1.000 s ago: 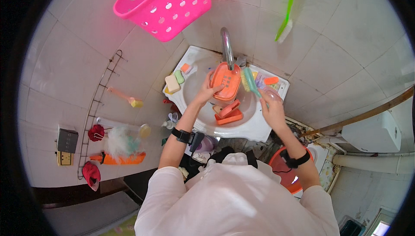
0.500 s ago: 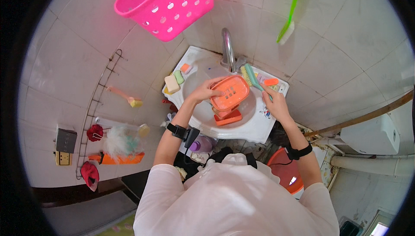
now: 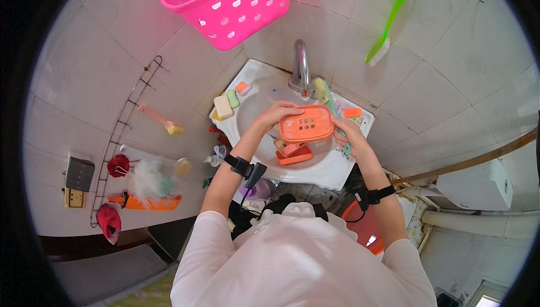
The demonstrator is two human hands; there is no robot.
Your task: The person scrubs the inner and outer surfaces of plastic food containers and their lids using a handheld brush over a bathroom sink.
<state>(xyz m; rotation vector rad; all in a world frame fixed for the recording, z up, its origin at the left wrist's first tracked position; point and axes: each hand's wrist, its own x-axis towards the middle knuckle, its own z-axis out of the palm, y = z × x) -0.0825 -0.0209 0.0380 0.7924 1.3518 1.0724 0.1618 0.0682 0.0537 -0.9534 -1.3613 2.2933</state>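
Note:
Over the white sink (image 3: 331,177), my left hand (image 3: 281,113) grips the left edge of an orange soap dish (image 3: 315,131) with small drain holes in its middle. My right hand (image 3: 352,134) is closed round a teal-handled scrub brush (image 3: 331,100), close beside the dish's right end. The brush's pale yellow bristles point up and left, near the faucet (image 3: 301,68). Whether my right fingers also touch the dish cannot be made out. Beneath the dish, another orange dish part (image 3: 295,156) lies in the basin with smaller orange pieces, partly hidden.
Cream soap (image 3: 223,107), green soap (image 3: 233,98) and an orange-pink block (image 3: 243,87) sit on the left ledge; an orange item (image 3: 352,112) is at right. A pink basket (image 3: 242,9) and green brush (image 3: 388,28) hang above. A wire rack (image 3: 121,121) lines the left wall.
The soap dish has turned more level and shifted slightly right and down. My right hand has come in beside it, and the brush now stands steeper. The whole view has shifted a little.

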